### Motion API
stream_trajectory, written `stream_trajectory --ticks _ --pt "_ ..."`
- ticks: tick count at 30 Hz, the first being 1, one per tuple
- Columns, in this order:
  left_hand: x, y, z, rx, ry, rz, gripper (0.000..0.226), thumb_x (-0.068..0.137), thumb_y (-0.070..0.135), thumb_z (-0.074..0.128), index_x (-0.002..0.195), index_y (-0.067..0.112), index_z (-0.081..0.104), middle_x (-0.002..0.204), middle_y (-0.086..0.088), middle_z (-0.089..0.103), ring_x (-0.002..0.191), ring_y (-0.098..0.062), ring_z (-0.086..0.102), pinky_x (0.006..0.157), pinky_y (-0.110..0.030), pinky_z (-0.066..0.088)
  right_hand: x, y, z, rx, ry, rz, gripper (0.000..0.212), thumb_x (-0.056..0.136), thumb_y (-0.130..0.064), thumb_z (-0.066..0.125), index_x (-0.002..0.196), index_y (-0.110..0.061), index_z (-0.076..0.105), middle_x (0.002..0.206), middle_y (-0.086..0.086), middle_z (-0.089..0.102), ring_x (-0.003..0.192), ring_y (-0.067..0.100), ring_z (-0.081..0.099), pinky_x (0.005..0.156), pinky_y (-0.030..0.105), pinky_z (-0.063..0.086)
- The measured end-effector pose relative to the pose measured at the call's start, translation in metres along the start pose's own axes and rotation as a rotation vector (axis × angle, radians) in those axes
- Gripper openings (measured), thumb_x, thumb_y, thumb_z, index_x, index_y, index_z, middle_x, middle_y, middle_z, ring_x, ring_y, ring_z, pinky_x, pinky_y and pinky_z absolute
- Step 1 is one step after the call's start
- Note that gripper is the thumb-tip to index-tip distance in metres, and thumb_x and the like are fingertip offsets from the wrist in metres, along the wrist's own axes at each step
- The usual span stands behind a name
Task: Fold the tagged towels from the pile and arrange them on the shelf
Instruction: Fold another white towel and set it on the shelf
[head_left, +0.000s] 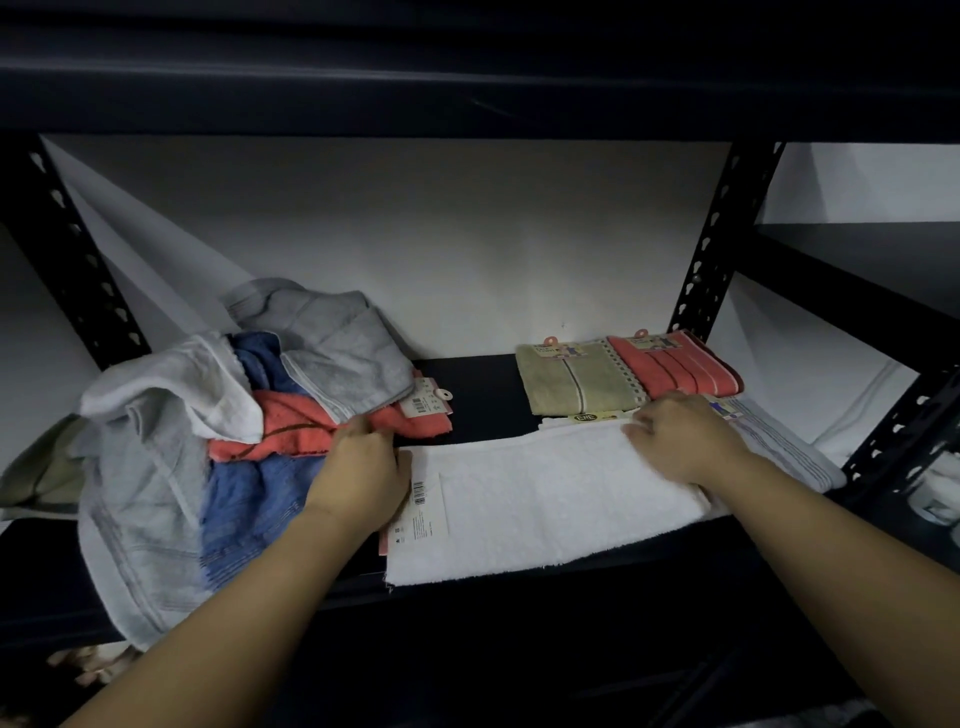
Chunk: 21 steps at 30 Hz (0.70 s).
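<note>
A white towel (545, 499) lies spread along the front of a dark shelf (483, 395), folded into a broad band. A white tag (421, 506) with a barcode sits at its left end; the small print is too fine to read. At its far edge lies a yellow label (589, 417) marked "EWE". The left hand (358, 467) rests at the towel's left edge with its fingers bent over the cloth; whether they pinch it cannot be told. The right hand (675, 436) lies flat on the towel's upper right part, fingers extended and pressing down. Left of the towel is an unfolded pile (218, 441) of grey, white, blue and coral towels, one bearing a hang tag (428, 400). At the back right, a folded beige towel (571, 382) and a folded coral towel (675, 364) lie side by side, touching, each with a card tag. A pale striped towel (784, 447) lies beside the right hand. Behind is a white wall (415, 234), framed by black perforated uprights (711, 249).
</note>
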<state>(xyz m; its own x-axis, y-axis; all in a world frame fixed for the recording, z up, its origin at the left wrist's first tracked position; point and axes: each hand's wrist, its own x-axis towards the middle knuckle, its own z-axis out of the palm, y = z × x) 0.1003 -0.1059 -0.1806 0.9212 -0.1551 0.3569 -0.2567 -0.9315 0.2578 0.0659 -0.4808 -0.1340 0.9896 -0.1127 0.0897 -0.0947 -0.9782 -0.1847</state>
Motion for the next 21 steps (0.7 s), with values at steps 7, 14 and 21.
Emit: stream_trajectory --ticks 7,14,21 --pt "-0.019 0.068 0.004 0.041 -0.193 0.170 0.067 0.093 0.056 0.037 0.146 0.018 0.052 0.148 -0.017 0.050 0.138 -0.037 0.043 0.117 -0.052 0.033 -0.036 -0.109 0.021 0.090 -0.111 -0.277 0.063 0.105 -0.052 0.046 0.160 -0.024 0.036 0.167 0.007 0.031 0.155 0.026 0.023 0.125 0.042 0.024" --pt "-0.025 0.059 0.019 0.123 -0.469 0.088 0.082 0.099 0.072 0.015 0.165 0.026 -0.001 0.172 -0.011 -0.006 0.159 -0.028 -0.011 0.128 -0.050 -0.006 -0.032 -0.069 0.042 -0.080 -0.281 -0.246 0.080 0.099 -0.076 0.019 0.166 -0.035 0.002 0.173 -0.006 -0.014 0.158 0.013 -0.016 0.129 0.046 -0.009" --pt "-0.027 0.059 0.018 0.088 -0.445 0.073 0.083 0.098 0.075 0.016 0.165 0.028 0.002 0.173 -0.009 -0.003 0.159 -0.027 -0.007 0.128 -0.050 -0.005 -0.018 -0.003 0.029 0.019 -0.233 -0.070 0.092 0.094 -0.082 0.020 0.166 -0.028 0.002 0.173 -0.006 -0.009 0.159 0.014 -0.007 0.128 0.038 -0.007"
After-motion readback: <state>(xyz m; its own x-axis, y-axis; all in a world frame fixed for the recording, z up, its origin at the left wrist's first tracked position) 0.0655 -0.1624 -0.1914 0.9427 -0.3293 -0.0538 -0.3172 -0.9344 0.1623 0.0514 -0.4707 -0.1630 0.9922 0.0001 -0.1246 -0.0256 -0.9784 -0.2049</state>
